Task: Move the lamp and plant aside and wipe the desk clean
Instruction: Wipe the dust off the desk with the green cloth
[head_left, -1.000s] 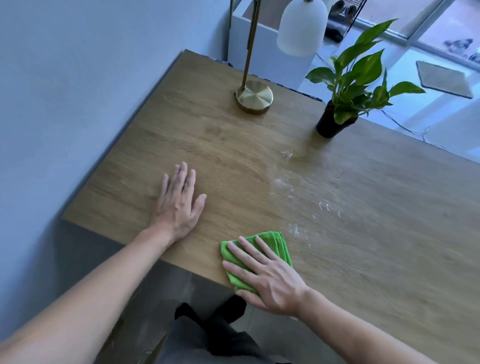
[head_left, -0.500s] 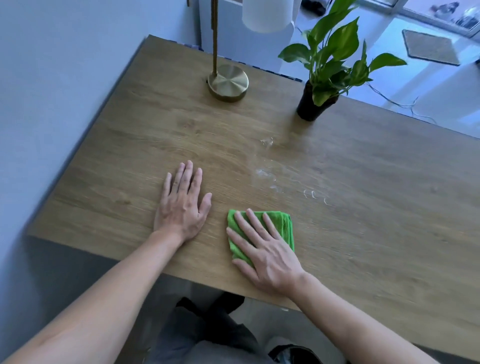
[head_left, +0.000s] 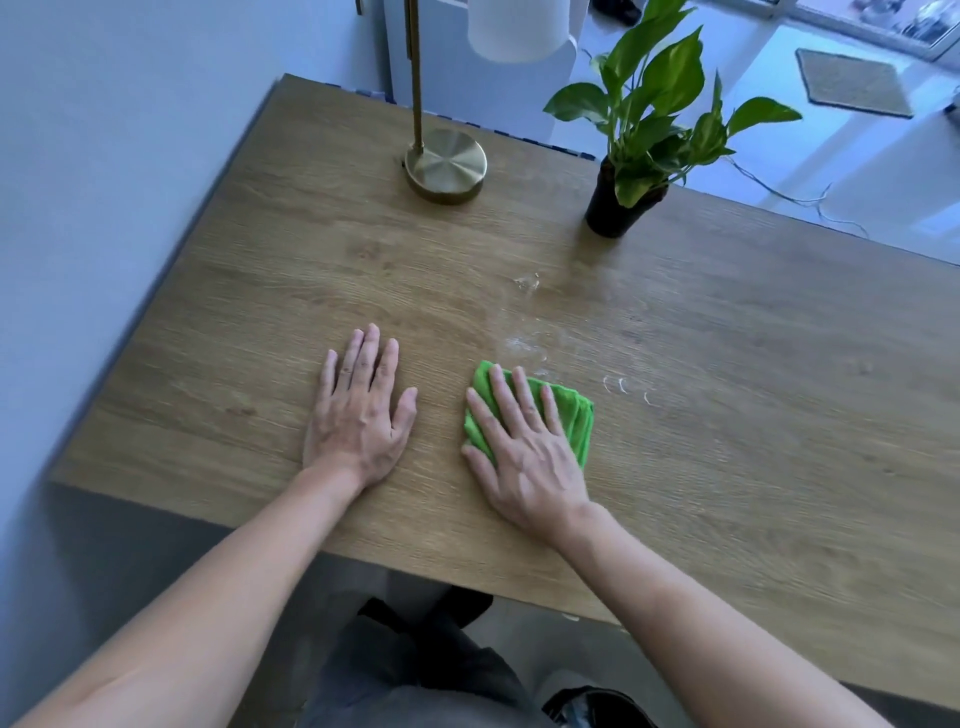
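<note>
right hand (head_left: 524, 457) presses flat on the green cloth (head_left: 569, 410), left hand (head_left: 358, 410) flat, released — a wide stroke risks tipping the plant (head_left: 631, 171) or lamp (head_left: 447, 166).

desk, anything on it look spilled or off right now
Yes. Whitish smears and small curved marks dirty the desk ahead of the green cloth and toward the plant. The right hand presses flat on the cloth just short of them; the left hand lies flat. The lamp and plant stand upright.
</note>
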